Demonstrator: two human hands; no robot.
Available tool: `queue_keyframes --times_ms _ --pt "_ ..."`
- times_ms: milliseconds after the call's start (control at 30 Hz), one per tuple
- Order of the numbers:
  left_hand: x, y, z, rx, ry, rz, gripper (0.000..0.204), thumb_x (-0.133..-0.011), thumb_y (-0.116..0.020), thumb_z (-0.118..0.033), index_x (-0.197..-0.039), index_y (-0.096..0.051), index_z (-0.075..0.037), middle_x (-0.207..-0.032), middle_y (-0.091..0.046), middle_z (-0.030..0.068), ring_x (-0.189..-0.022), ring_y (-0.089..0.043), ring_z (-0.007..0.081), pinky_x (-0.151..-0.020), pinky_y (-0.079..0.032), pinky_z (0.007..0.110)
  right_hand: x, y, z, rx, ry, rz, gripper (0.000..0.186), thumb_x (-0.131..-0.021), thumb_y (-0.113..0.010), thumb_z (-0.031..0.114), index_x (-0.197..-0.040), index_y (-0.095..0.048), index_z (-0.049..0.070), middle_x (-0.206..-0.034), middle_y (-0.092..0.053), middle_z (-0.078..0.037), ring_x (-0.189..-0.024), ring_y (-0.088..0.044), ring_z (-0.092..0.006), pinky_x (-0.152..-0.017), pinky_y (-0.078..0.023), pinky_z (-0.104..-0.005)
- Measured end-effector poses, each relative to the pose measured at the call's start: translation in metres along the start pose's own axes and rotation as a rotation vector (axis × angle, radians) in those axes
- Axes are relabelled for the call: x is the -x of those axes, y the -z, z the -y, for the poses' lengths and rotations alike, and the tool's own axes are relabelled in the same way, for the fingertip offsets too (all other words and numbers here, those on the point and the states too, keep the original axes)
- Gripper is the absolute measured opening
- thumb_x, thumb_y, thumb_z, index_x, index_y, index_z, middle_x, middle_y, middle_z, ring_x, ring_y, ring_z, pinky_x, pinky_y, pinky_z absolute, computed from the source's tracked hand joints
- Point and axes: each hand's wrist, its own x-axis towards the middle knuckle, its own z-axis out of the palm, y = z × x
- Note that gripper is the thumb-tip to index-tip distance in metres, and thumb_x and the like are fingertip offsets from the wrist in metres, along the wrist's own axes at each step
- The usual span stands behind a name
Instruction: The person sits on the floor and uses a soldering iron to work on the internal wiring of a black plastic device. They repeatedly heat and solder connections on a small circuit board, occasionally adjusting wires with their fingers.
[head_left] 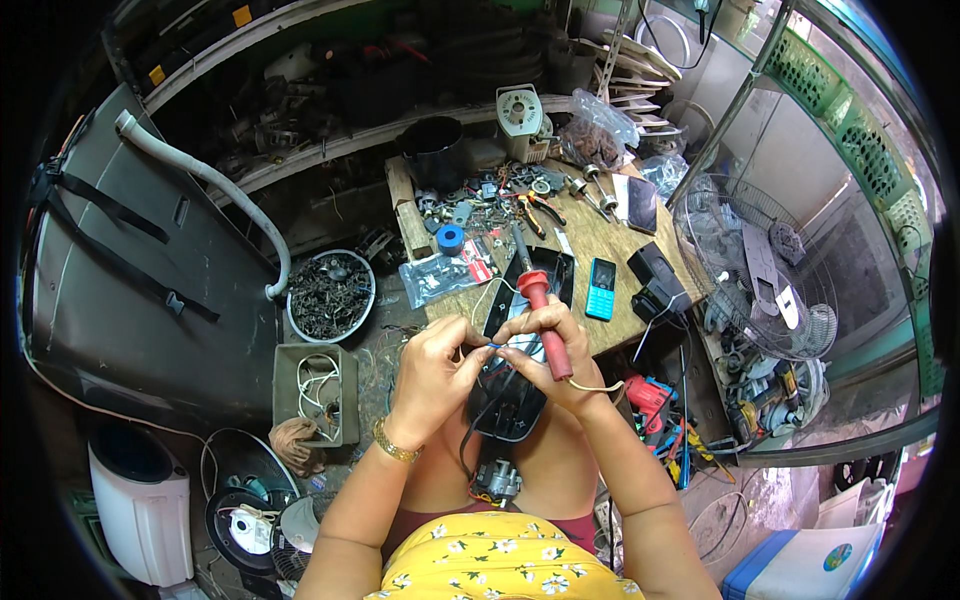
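My left hand pinches a thin blue wire between thumb and forefinger. Facing it, my right hand closes around a red-handled soldering iron, its metal shaft pointing away from me toward the bench. The right thumb and a fingertip also meet at the wire's other end. Below both hands, a black plastic housing rests across my lap with dark and red wires in it. A small grey motor-like part sits between my thighs, near a black cable. The exact wire joint is hidden by my fingertips.
On the wooden bench lie a blue keypad phone, pliers, a blue tape roll, a plastic bag and loose metal parts. A bowl of scraps and a bin stand left. A fan cage stands right.
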Motion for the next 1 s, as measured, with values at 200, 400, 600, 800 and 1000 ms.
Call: queue_keyframes --times_ms 200,400,600,800,1000 --pt "0.004 -0.003 0.003 -0.014 0.004 0.026 0.01 -0.079 -0.071 -0.006 -0.082 -0.063 -0.001 -0.077 -0.063 0.0112 -0.07 -0.062 0.0241 -0.06 -0.047 0.033 0.011 -0.003 -0.001 -0.077 -0.083 -0.02 0.041 -0.077 -0.074 -0.005 -0.1 -0.044 0.012 -0.093 -0.07 -0.008 -0.093 -0.065 -0.0205 -0.089 -0.046 -0.0378" --pt "0.034 -0.008 0.02 0.459 0.309 0.01 0.007 -0.085 -0.069 -0.003 -0.088 -0.064 0.001 -0.081 -0.068 0.0094 -0.069 -0.067 0.0148 -0.057 -0.049 0.026 0.011 -0.008 0.012 -0.082 -0.125 0.003 0.037 -0.075 -0.076 -0.004 -0.098 -0.05 0.009 -0.094 -0.066 -0.008 -0.091 -0.067 -0.0194 -0.083 -0.051 -0.0336" --pt "0.046 0.003 0.018 0.474 0.268 0.04 0.005 -0.084 -0.067 0.0 -0.087 -0.063 0.003 -0.087 -0.068 0.0095 -0.078 -0.063 0.0119 -0.072 -0.05 0.025 0.029 -0.027 0.0 -0.28 -0.188 0.006 0.038 -0.074 -0.077 -0.004 -0.098 -0.051 0.009 -0.091 -0.066 -0.007 -0.089 -0.064 -0.0228 -0.084 -0.048 -0.0354" --pt "0.055 0.007 0.023 0.404 0.238 0.012 0.012 -0.078 -0.074 -0.005 -0.082 -0.065 0.003 -0.08 -0.069 0.0123 -0.074 -0.067 0.019 -0.071 -0.05 0.03 0.025 -0.03 -0.001 -0.095 0.117 0.039 0.041 -0.074 -0.074 -0.005 -0.099 -0.046 0.012 -0.086 -0.067 -0.006 -0.088 -0.059 -0.0274 -0.086 -0.044 -0.041" --pt "0.054 0.005 0.021 0.294 0.15 -0.017 0.011 -0.075 -0.074 -0.004 -0.079 -0.064 0.0 -0.077 -0.067 0.011 -0.071 -0.064 0.0237 -0.068 -0.048 0.032 0.025 -0.031 0.002 -0.055 0.173 0.029 0.046 -0.073 -0.074 -0.006 -0.101 -0.044 0.015 -0.085 -0.068 -0.007 -0.085 -0.059 -0.0314 -0.086 -0.043 -0.0461"
